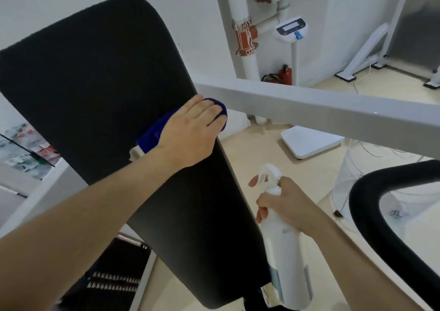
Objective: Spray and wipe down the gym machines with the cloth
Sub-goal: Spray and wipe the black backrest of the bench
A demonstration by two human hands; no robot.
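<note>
Left hand (192, 132) flat, fingers straight, pressing blue cloth (152, 134) onto right edge of black backrest pad (95, 60). Pad's long axis runs far upper left to near lower right; most of its face lies up-left of cloth. Right hand (285, 203) clenched round neck of white spray bottle (285, 251), just beside pad. Bottle label too blurred to read

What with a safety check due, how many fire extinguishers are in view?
2. One fire extinguisher stands upright just left of the white post; the second sits left of that, lower and partly hidden. The black pad could hide others.
</note>
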